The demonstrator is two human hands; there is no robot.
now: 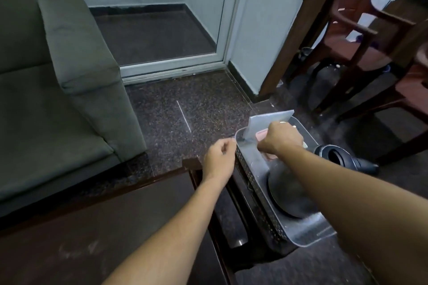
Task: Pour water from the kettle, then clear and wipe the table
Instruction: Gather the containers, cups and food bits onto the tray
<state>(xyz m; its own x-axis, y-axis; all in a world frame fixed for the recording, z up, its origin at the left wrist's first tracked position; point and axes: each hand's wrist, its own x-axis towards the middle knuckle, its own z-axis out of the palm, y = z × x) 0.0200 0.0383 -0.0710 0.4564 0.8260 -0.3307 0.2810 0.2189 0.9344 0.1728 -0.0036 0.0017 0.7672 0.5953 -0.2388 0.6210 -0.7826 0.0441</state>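
Reaching down into the grey basket (251, 176), the right hand (281, 139) is curling into a fist at the basket's far end, its fingers clamping around a pink object (261, 134) that is showing on both sides of the knuckles. A white sheet (269, 119) is standing up against the basket's far wall just behind that hand, and a dark round pan (286, 194) is lying inside the basket's near half, under the right forearm. The left hand (220, 157) is hanging at the basket's far left corner, thumb and fingers closing together on the rim in what looks like a pinch. The table (104, 227) is sitting directly left of the basket. A black vessel (340, 157) is lying on the floor just right of the basket; whether it is the kettle is unclear.
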